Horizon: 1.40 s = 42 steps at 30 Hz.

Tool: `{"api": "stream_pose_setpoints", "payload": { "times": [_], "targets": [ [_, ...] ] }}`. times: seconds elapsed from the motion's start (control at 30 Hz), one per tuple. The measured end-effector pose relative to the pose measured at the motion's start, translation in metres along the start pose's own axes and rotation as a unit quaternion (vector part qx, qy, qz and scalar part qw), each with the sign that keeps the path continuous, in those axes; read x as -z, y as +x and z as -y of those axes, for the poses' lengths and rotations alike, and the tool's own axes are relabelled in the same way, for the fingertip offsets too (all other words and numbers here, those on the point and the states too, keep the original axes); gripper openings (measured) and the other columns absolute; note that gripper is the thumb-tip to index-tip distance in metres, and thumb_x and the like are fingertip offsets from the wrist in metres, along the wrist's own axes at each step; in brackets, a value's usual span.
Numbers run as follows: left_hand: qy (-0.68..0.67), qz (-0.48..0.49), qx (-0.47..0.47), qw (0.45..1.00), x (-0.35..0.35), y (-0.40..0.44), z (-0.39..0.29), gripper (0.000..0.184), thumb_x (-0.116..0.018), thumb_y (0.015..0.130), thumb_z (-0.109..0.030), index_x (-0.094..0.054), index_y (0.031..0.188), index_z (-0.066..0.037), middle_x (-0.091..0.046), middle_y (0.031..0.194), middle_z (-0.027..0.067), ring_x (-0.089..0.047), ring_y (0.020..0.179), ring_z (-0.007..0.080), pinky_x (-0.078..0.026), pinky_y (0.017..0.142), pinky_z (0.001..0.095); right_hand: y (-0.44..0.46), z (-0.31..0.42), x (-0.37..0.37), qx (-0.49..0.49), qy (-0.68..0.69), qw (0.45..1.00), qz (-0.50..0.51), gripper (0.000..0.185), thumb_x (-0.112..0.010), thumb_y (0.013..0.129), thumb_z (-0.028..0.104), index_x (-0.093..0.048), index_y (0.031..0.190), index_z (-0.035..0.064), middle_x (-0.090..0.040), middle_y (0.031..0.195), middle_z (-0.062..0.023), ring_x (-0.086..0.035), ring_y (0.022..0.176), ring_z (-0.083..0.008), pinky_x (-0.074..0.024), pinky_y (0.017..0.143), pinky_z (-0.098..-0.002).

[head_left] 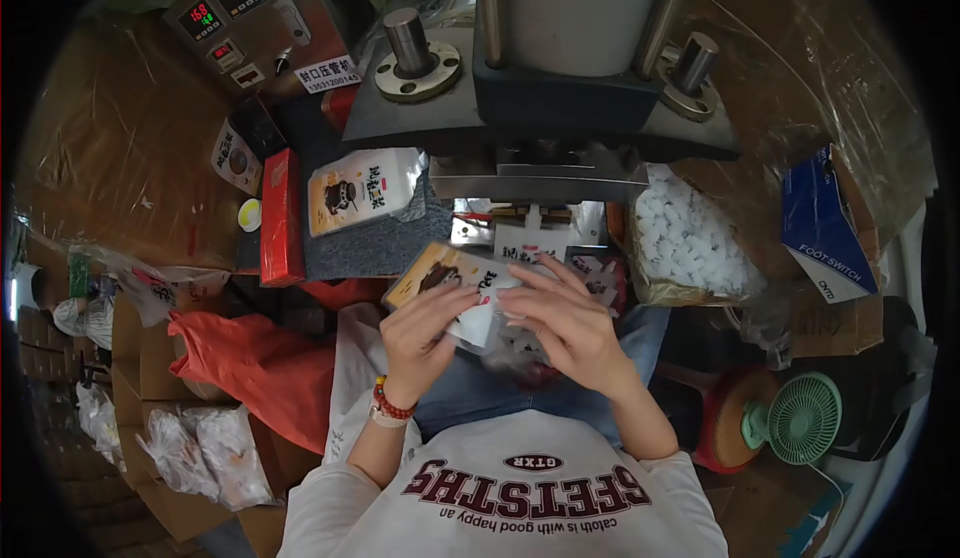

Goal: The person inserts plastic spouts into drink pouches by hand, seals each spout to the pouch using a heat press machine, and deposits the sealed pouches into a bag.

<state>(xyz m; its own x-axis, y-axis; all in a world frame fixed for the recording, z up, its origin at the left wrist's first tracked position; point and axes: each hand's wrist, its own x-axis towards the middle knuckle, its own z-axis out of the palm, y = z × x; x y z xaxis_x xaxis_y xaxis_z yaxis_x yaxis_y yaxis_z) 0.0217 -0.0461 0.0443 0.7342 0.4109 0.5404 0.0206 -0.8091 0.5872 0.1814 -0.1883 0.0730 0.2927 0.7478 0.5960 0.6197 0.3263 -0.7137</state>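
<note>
A printed pouch, orange at one end and white at the other (425, 270), is held over the lap. My left hand (432, 326) grips its near left edge, the fingers lying across it. Against the pouch's right end is my right hand (560, 316), its fingers bent and partly over the white part. Just beyond them, another white printed pouch (520, 242) sits at the press (540, 178), below a white spout-like piece. More printed pouches lie under and behind my right hand, partly hidden. A stack of similar pouches (362, 190) rests on the grey surface at the left.
A box of small white pieces (690, 233) stands right of the press, with a blue box (825, 223) beyond. Left are a red box (281, 218) and a control panel (250, 33). A green fan (803, 418) is at right, orange cloth (260, 373) at left.
</note>
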Motion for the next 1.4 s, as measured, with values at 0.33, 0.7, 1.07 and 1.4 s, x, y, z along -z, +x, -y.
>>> {"api": "stream_pose_setpoints", "payload": {
  "times": [0.33, 0.7, 1.07, 1.4],
  "targets": [
    [-0.338, 0.143, 0.352, 0.861, -0.06, 0.01, 0.003, 0.019, -0.067, 0.089, -0.016, -0.071, 0.09, 0.003, -0.071, 0.081, 0.0067, -0.064, 0.064, 0.0082, -0.05, 0.057, 0.0223, 0.001, 0.0, 0.042, -0.133, -0.04, 0.987, -0.081, 0.035, -0.071, 0.079, 0.008, -0.062, 0.112, 0.0006, -0.062, 0.116, -0.0157, -0.061, 0.105, -0.0317, -0.0422, 0.097, -0.0386],
    [-0.526, 0.066, 0.437, 0.727, -0.092, 0.055, 0.044, 0.024, -0.069, 0.088, -0.02, -0.068, 0.093, 0.004, -0.07, 0.087, 0.0072, -0.064, 0.071, 0.0091, -0.05, 0.062, 0.0223, -0.023, -0.1, 0.078, -0.264, -0.429, 0.863, -0.03, 0.027, -0.06, 0.081, 0.002, -0.061, 0.108, 0.0007, -0.062, 0.101, -0.0184, -0.057, 0.097, -0.0381, -0.0463, 0.082, -0.0441],
    [0.308, 0.159, 0.078, 0.935, 0.01, 0.002, 0.106, 0.069, -0.057, 0.088, -0.05, -0.04, 0.141, -0.011, -0.035, 0.149, 0.0113, -0.029, 0.139, 0.0334, -0.021, 0.111, 0.054, -0.02, -0.068, 0.081, -0.233, -0.03, 0.933, -0.271, 0.022, -0.063, 0.086, -0.001, -0.062, 0.108, -0.0032, -0.065, 0.105, -0.0095, -0.061, 0.092, -0.0159, -0.0466, 0.084, -0.0261],
    [0.005, -0.044, 0.132, 0.99, 0.001, -0.013, 0.023, 0.039, -0.057, 0.068, 0.007, -0.068, 0.103, -0.005, -0.07, 0.102, 0.0109, -0.066, 0.1, 0.0273, -0.053, 0.083, 0.0335, 0.005, 0.002, 0.007, 0.055, -0.146, 0.987, 0.024, 0.039, -0.063, 0.069, -0.008, -0.061, 0.107, -0.0031, -0.061, 0.106, -0.0148, -0.06, 0.093, -0.0302, -0.0518, 0.077, -0.0376]
  ]
}}
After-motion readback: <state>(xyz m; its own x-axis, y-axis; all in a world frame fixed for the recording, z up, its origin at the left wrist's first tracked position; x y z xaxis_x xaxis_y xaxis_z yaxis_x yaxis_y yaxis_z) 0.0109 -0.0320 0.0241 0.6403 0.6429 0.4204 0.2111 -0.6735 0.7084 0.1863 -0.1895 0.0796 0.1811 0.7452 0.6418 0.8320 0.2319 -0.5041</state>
